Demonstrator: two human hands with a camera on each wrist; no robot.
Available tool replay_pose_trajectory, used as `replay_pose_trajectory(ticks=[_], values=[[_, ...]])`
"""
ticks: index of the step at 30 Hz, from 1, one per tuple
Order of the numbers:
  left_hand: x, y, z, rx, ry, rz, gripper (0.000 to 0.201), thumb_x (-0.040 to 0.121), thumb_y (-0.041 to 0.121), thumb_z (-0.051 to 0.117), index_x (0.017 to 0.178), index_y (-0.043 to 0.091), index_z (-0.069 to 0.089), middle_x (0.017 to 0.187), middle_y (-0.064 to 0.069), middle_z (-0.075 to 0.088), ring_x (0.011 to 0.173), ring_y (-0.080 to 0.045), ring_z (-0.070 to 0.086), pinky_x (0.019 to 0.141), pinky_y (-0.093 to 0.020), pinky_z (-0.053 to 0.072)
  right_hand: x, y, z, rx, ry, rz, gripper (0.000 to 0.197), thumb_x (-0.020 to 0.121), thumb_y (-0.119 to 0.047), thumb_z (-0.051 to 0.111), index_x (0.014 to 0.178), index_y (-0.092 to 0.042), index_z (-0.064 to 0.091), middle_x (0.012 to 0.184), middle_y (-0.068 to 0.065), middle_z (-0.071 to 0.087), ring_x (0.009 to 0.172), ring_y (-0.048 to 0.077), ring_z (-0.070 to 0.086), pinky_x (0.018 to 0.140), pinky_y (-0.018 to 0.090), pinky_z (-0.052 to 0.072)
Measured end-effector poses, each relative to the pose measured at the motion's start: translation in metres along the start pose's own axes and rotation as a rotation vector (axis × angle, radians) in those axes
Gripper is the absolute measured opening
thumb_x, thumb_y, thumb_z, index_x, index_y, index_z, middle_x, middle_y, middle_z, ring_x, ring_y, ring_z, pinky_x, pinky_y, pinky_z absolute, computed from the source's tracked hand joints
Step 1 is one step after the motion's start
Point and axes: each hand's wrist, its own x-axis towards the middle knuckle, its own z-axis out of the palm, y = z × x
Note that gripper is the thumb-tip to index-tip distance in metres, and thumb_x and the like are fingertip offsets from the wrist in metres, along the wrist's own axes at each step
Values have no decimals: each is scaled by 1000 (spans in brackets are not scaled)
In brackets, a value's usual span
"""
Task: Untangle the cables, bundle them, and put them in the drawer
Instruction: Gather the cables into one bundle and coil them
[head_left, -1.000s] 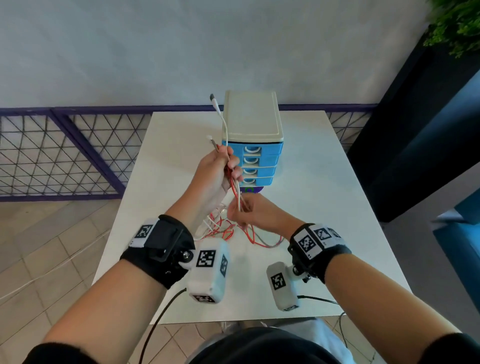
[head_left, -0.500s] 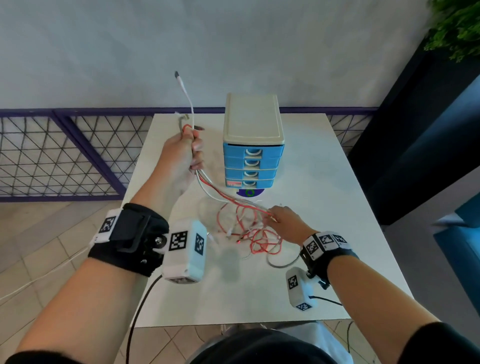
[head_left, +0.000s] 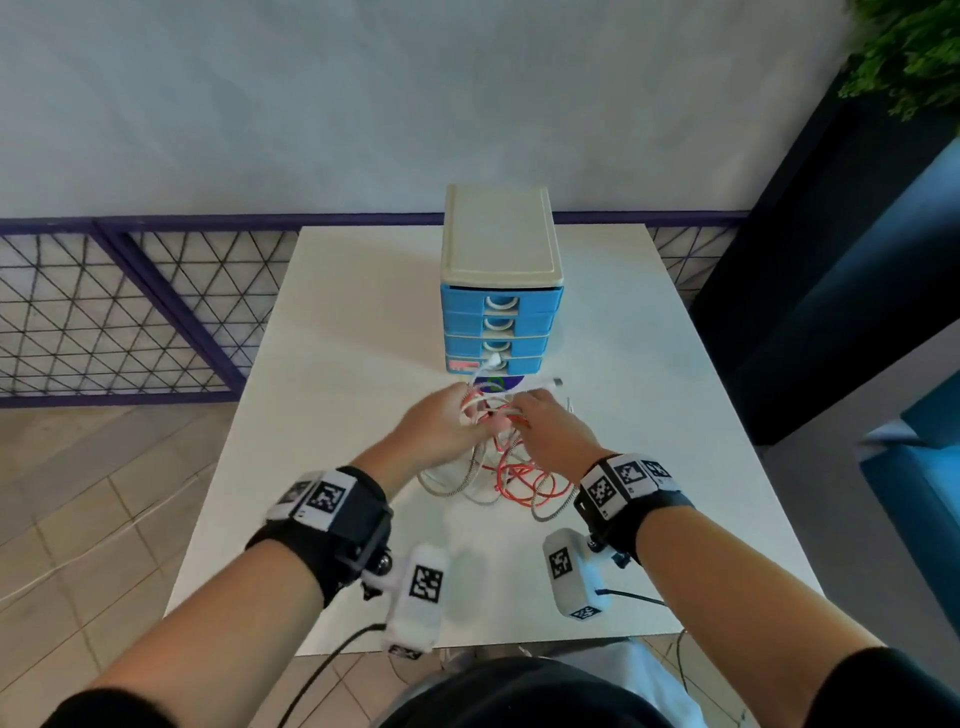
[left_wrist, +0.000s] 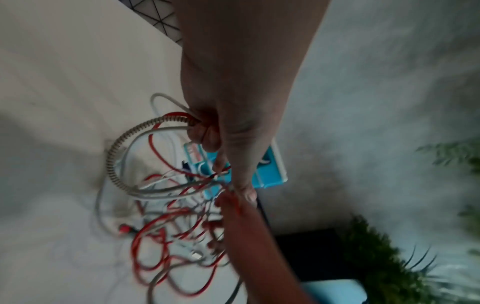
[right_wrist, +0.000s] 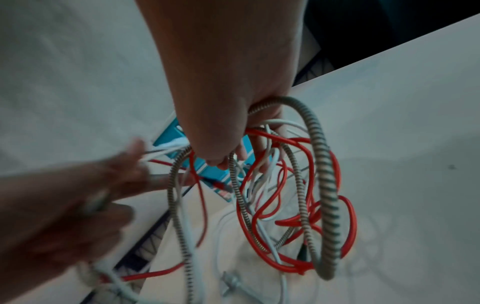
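A tangle of red, white and grey-braided cables (head_left: 511, 475) hangs over the white table (head_left: 332, 374), just in front of the blue drawer unit (head_left: 501, 322). My left hand (head_left: 441, 423) grips a bunch of strands (left_wrist: 166, 123) in its curled fingers. Close beside it, my right hand (head_left: 545, 421) holds several loops (right_wrist: 298, 185), the braided one arching over its fingers. The hands almost touch above the tangle. A white plug end (head_left: 550, 383) sticks out to the right. All four drawers look closed.
The drawer unit has a cream top (head_left: 501, 234) and stands mid-table. A purple mesh fence (head_left: 119, 312) runs along the left, a dark panel (head_left: 831, 260) along the right. A plant (head_left: 909, 47) is at the top right. A loose metal plug (right_wrist: 233, 284) lies on the table.
My left hand, raised high to the left half a second ago, has come down to the tangle. My right hand has lifted off the table and taken hold of the loops.
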Motion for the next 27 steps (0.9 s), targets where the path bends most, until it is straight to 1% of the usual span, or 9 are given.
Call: replay_pose_trajectory(ticks=[3,6,8,10,12,16,19,24,27], values=[[-3,0,18,74,20,-38,50,73,57,70,96,22,44,86,9,57,81,-15,55,66,-32,42,1,-8,-2,-79,20,-35,31,95,-17,50,126,-14,52,131,4,42,110,27,56,85,45,50],[0,1,18,108,-2,-62,38,82,49,64,96,21,42,83,7,58,80,-17,57,63,-33,43,-2,-7,-6,-55,77,-46,29,96,-22,51,126,-21,54,131,0,45,108,25,58,81,39,49],[3,7,9,80,-42,-51,23,88,41,58,86,20,50,79,4,57,81,-19,58,61,-29,41,-5,-3,-6,-45,100,-59,26,97,-29,49,122,-25,57,128,-3,50,109,23,58,82,38,49],[4,15,-4,-15,-60,-11,23,90,35,57,74,18,54,70,6,54,72,-16,54,59,-25,36,-6,2,-10,-29,130,-26,25,97,-37,47,117,-28,60,121,-3,57,106,23,60,79,36,49],[3,28,-18,-132,-54,23,22,91,32,58,79,14,62,69,6,55,66,-11,51,59,-23,35,-7,5,-15,-19,169,5,25,97,-42,46,113,-31,61,112,-2,63,100,24,63,72,33,47],[-5,53,-48,-326,110,23,14,90,29,60,81,19,65,61,6,49,49,-3,40,49,-21,30,-8,14,-23,66,248,18,32,94,-43,51,123,-32,56,112,0,64,101,26,62,72,32,43],[-11,71,-68,-375,226,88,12,87,23,61,85,13,69,59,5,46,38,1,35,40,-15,27,-6,21,-23,84,257,50,33,93,-48,52,117,-27,60,105,0,61,99,24,61,72,33,45],[-18,87,-87,-490,383,102,20,85,17,59,67,23,65,49,12,43,38,1,33,38,-15,27,-2,20,-13,44,267,99,48,82,-56,63,115,-22,64,121,1,58,118,23,47,87,38,47],[-22,87,-100,-529,484,111,27,84,16,57,60,24,63,46,13,40,40,0,32,41,-19,26,-8,38,-5,13,165,246,61,78,-59,66,124,-22,57,126,6,54,121,28,48,94,41,47]])
